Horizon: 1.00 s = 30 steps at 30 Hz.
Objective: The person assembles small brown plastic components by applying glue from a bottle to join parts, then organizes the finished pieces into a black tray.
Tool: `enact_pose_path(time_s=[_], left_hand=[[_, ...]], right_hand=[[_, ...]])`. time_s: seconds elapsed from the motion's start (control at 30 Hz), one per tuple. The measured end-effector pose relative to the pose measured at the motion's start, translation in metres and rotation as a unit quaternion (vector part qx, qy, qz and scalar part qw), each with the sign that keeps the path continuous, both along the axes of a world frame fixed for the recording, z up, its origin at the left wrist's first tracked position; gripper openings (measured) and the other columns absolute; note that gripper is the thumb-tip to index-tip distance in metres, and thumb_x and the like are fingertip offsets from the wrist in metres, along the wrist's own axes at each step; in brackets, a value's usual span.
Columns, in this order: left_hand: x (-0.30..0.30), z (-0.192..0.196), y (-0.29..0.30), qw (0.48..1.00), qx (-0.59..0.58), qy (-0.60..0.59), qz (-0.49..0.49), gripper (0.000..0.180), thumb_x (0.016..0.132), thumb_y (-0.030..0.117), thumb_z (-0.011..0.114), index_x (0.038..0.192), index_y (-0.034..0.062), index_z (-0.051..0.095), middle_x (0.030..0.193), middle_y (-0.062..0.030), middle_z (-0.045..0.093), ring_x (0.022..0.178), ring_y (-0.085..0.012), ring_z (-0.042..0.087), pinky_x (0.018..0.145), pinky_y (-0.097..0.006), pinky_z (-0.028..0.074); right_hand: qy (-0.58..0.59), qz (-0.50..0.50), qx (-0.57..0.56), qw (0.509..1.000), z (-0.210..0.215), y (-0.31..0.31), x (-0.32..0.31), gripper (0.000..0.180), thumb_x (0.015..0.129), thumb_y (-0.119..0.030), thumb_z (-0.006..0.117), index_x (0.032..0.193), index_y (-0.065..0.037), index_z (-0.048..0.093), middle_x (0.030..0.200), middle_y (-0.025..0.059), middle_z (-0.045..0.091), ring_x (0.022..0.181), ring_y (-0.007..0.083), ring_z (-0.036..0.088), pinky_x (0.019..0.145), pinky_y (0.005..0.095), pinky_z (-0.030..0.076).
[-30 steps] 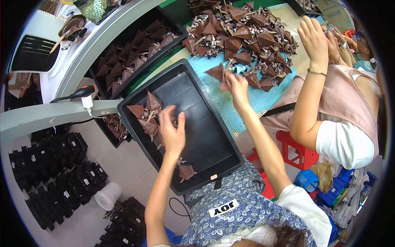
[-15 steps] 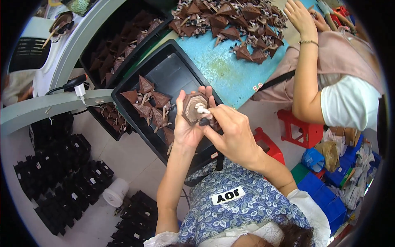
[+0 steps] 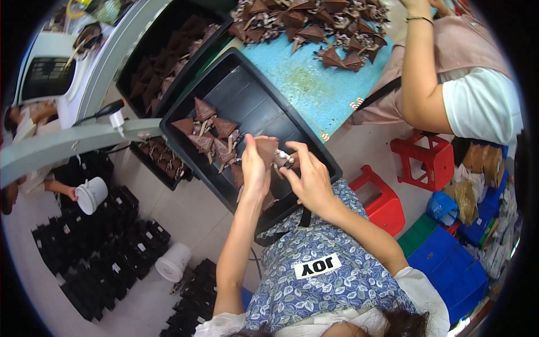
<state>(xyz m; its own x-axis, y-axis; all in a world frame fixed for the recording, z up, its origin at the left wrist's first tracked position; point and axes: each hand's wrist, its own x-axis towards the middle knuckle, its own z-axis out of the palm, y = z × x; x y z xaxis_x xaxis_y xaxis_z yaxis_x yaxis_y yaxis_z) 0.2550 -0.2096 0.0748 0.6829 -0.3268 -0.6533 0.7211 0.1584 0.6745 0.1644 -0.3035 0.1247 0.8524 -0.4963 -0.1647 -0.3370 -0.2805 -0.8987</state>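
Beyond the black tray (image 3: 241, 90), in the head view, a blue table (image 3: 306, 78) carries a brown heap (image 3: 314, 25), cut off above. Red stools (image 3: 440, 163) stand to the tray's right, a white bucket (image 3: 173, 262) to its lower left. Over the tray, the left hand (image 3: 255, 171) grasps a brown piece (image 3: 268, 150), partly hidden by fingers. Whether the right hand (image 3: 315, 182) grips its pale figure (image 3: 283, 161) I cannot tell. The piece looks smooth, its figure whitish with dark parts.
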Motion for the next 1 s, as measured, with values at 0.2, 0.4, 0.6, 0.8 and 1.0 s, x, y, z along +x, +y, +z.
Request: enact_pose_path(time_s=[0.2,0.4,0.6,0.8,1.0], left_hand=[[-0.027,-0.028,0.06,0.827,0.39,-0.368,-0.167,0.036,0.087,0.009,0.051,0.121,-0.0036,0.045,0.12,-0.0216,0.049,0.116,-0.036,0.044,0.099,-0.043,0.035],[0.001,-0.038,0.041,0.633,0.483,-0.521,-0.308,0.052,0.087,0.023,0.056,0.133,0.0048,0.041,0.148,-0.012,0.024,0.139,-0.0366,0.011,0.109,-0.057,0.009],[0.001,-0.065,0.051,0.556,0.543,-0.524,-0.348,0.054,0.089,0.039,0.051,0.133,0.0073,0.045,0.148,-0.0075,0.027,0.14,-0.0324,0.012,0.106,-0.063,0.004],[-0.005,-0.047,0.045,0.57,0.526,-0.535,-0.334,0.055,0.078,0.036,0.067,0.125,0.0117,0.053,0.14,-0.0098,0.036,0.13,-0.0345,0.026,0.1,-0.059,0.019],[-0.01,-0.056,0.044,0.556,0.388,-0.646,-0.351,0.036,0.071,0.01,0.065,0.107,0.0111,0.064,0.113,-0.0048,0.054,0.106,-0.0312,0.045,0.086,-0.037,0.043]], right_hand=[[0.04,-0.037,0.291,0.955,-0.146,0.028,0.004,0.026,0.08,-0.003,0.065,0.103,0.004,0.053,0.078,0.0111,0.065,0.07,0.0144,0.063,0.06,0.0277,0.05],[0.093,-0.075,0.341,0.932,-0.139,0.045,0.029,0.032,0.079,-0.001,0.064,0.107,0.005,0.052,0.084,0.0144,0.066,0.08,0.0198,0.065,0.064,0.0344,0.054],[0.039,0.025,0.002,0.999,-0.091,-0.024,0.018,0.038,0.078,-0.011,0.067,0.111,0.001,0.054,0.081,0.0119,0.064,0.071,0.0204,0.065,0.065,0.0318,0.052],[0.002,-0.226,-0.249,0.942,-0.121,-0.187,0.065,0.049,0.077,-0.02,0.071,0.117,-0.002,0.049,0.094,0.0161,0.056,0.079,0.0238,0.057,0.068,0.0334,0.048],[0.061,-0.17,-0.358,0.916,-0.157,-0.24,0.108,0.047,0.076,-0.033,0.071,0.106,0.001,0.058,0.093,0.0231,0.063,0.089,0.0386,0.06,0.078,0.0434,0.046]])
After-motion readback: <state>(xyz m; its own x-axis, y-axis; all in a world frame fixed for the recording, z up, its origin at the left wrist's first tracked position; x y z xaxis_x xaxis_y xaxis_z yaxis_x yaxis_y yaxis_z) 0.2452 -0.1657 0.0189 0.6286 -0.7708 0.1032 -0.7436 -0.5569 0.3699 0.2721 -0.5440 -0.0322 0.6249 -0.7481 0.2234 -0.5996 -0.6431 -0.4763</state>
